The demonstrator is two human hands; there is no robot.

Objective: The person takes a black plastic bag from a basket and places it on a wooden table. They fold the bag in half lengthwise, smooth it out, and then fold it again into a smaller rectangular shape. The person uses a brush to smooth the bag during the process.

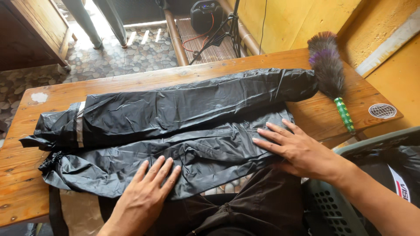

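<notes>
A pair of shiny black rain trousers (175, 118) lies folded lengthwise across the wooden table (26, 175), with a grey reflective stripe near its left end. My left hand (146, 196) lies flat, fingers together, on the near edge of the fabric. Further right, my right hand (293, 146) presses flat with spread fingers on the waist end of the same garment. Neither hand grips anything.
A feather duster (330, 72) with a green handle lies on the table's far right, touching the fabric's end. A round sticker (382, 110) marks the right corner. A grey plastic basket (350, 201) holding dark items stands at my right. Beyond: pebble floor, tripod, yellow wall.
</notes>
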